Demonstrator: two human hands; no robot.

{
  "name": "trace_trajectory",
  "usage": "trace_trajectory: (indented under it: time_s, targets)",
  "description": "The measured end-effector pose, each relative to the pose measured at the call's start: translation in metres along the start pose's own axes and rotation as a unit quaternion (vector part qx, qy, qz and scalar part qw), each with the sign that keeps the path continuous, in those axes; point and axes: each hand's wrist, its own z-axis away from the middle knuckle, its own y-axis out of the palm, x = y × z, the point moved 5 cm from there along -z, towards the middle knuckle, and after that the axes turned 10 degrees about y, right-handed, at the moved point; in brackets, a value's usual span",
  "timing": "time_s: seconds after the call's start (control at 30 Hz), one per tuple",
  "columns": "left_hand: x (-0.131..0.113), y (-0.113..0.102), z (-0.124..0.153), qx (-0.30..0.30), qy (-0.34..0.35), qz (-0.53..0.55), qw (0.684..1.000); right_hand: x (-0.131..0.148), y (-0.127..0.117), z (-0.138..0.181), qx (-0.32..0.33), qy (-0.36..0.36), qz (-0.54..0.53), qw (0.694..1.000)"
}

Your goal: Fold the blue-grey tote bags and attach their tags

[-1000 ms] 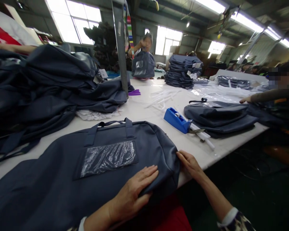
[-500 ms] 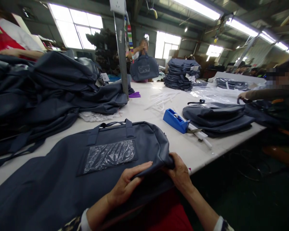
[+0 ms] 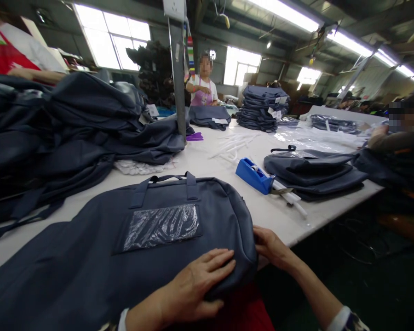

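A navy bag (image 3: 145,269) lies on its broad side on a white table (image 3: 202,161), its long axis running from about half past 8, where it leaves the view, to half past 2. Its strap handle (image 3: 191,186) points towards 12 o'clock, above a clear plastic window (image 3: 162,227).

The bag's rounded end sits between the person's two hands. The left hand (image 3: 198,280) lies flat on the bag near 3 o'clock — fingers held together over the dark material, thumb spread apart below. The right hand (image 3: 271,246) touches the end's outer side at 3 o'clock, fingers curled; whether they pinch it, I cannot tell.

Further out, a blue tape dispenser (image 3: 253,175) stands at 2 o'clock, with more bags (image 3: 313,172) just beyond. At 11 o'clock is a loose navy heap (image 3: 89,108); at 1, a neat stack (image 3: 262,108).
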Motion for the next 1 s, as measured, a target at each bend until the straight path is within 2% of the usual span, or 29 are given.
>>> trace_trajectory:
  time_s: [0.03,0.1,0.23,0.3,0.4,0.5,0.63,0.77,0.87,1.0]
  targets:
    - [0.000,0.003,0.000,0.004,-0.004,-0.017,1.000,-0.002,-0.005,-0.001,0.029,0.026,-0.020,0.999]
    - [-0.001,0.012,-0.001,0.009,-0.005,-0.062,0.998,-0.007,-0.022,-0.006,0.035,0.062,-0.053,0.996]
    - [-0.002,0.033,-0.001,-0.005,-0.012,-0.210,0.978,-0.013,-0.054,-0.038,-0.061,0.065,-0.145,0.985]
    - [-0.003,0.039,0.001,-0.017,-0.020,-0.272,0.962,-0.013,-0.055,-0.060,-0.062,0.061,-0.168,0.982]
    - [-0.007,0.036,0.010,-0.027,-0.016,-0.302,0.953,-0.011,-0.044,-0.088,-0.030,0.060,-0.186,0.980]
    - [-0.013,0.018,0.029,-0.056,-0.011,-0.311,0.949,-0.009,-0.030,-0.097,-0.029,0.047,-0.219,0.974]
    - [-0.027,-0.019,0.070,-0.110,-0.043,-0.352,0.929,0.000,-0.006,-0.084,-0.030,0.026,-0.270,0.962]
    - [-0.039,-0.044,0.117,-0.176,-0.130,-0.393,0.893,0.022,0.024,-0.063,-0.011,0.007,-0.306,0.952]
    - [-0.037,-0.042,0.148,-0.190,-0.189,-0.405,0.874,0.035,0.046,-0.052,0.013,0.002,-0.317,0.948]
    - [-0.028,-0.029,0.177,-0.192,-0.196,-0.383,0.882,0.035,0.062,-0.047,0.034,0.012,-0.311,0.950]
